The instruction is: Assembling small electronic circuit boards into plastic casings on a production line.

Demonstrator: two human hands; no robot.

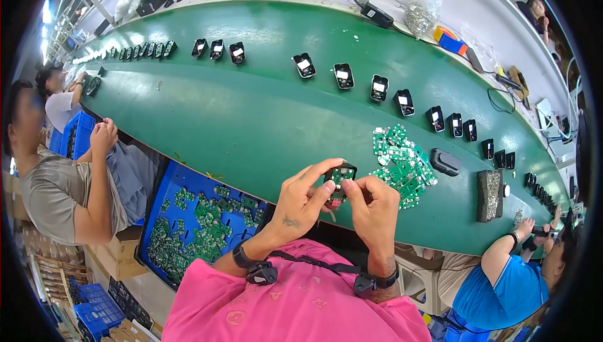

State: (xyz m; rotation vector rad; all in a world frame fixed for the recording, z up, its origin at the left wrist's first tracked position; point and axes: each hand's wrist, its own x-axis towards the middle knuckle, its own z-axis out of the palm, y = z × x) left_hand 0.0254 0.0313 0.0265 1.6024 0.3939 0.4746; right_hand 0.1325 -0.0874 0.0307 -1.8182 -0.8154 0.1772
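Near the table's front edge I hold a small black plastic housing [347, 168] between both hands. A green circuit board [340, 180] sits at its open face, with a small red part [336, 203] at the lower end. My left hand [296, 202] is closed around the housing's left side, its thumb on the board. From the right, my right hand [374, 209] grips it, thumb tip against the board's edge. The fingers hide the housing's sides and back. Just beyond my right hand lies a loose pile of green circuit boards [405, 165].
Black housings with white labels [343, 76] stand in a row along the green table [207, 91]. To the right are a dark case [445, 162] and a tray of small metal parts [490, 196]. A blue bin [164, 199] holds more boards. Co-workers sit left and right.
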